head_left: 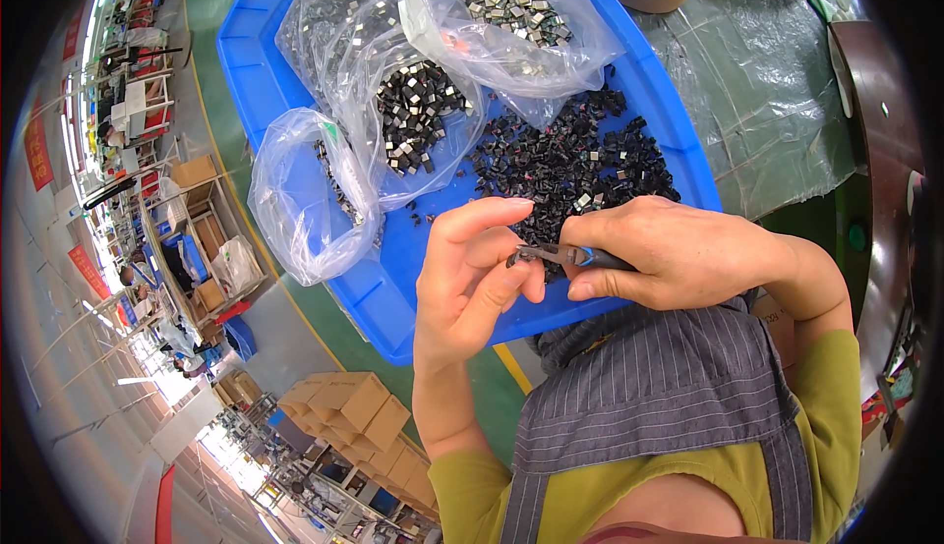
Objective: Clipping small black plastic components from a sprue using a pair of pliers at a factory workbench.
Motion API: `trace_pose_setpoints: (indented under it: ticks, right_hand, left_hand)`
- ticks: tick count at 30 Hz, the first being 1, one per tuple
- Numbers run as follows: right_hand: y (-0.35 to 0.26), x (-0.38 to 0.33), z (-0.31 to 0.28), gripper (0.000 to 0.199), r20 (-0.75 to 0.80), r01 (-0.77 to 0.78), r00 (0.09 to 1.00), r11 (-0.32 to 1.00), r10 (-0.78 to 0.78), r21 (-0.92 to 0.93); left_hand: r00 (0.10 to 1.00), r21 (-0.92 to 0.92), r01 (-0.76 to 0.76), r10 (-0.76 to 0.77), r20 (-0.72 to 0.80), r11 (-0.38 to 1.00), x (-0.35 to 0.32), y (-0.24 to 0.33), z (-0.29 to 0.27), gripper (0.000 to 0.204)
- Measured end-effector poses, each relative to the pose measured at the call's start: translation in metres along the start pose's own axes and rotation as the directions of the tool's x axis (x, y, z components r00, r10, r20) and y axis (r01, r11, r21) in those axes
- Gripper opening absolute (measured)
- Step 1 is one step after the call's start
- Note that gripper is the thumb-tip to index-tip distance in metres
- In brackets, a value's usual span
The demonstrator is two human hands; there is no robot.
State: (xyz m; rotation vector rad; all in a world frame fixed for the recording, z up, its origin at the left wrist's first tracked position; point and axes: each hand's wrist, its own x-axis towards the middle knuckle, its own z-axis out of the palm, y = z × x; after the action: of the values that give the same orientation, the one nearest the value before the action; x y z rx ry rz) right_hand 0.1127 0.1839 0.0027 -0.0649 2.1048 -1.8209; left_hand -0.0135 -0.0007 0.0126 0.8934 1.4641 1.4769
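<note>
A big blue tray (393, 310) held clear bags (307, 220) with little parts inside, and a loose black pile (575, 151) lay beside them. Near the pile, the right hand (693, 249) had its fingers wrapped around pliers (602, 260). The left hand (470, 284) pinched a tiny black part (515, 257) between thumb and bent fingers, right at the pliers' tips, which maybe touched it.

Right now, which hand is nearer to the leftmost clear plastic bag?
Left. The left hand is to the right of the leftmost clear plastic bag, apart from it; the right hand, gripping pliers, is farther right, beyond the left hand.
</note>
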Motion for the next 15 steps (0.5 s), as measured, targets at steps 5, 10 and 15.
trace_pose_setpoints:
  ticks: [5,10,15]
  right_hand:
    - [-0.0009,0.0005,0.0001,0.031,-0.005,-0.004,1.0,1.0,0.004,0.005]
    - [-0.0059,0.0009,-0.0033,0.029,0.021,-0.048,0.999,0.997,0.05,-0.061]
    - [0.0018,0.0011,0.0024,0.03,-0.037,0.013,0.999,0.999,-0.014,-0.041]
  left_hand:
    - [1.0,0.035,-0.012,0.012,0.01,0.999,0.0003,-0.0007,-0.0019,0.039]
    - [1.0,0.049,-0.029,0.029,0.007,0.998,0.0003,-0.0004,-0.0017,0.039]
    - [1.0,0.04,0.004,-0.004,0.018,0.999,0.0019,0.001,-0.0018,0.04]
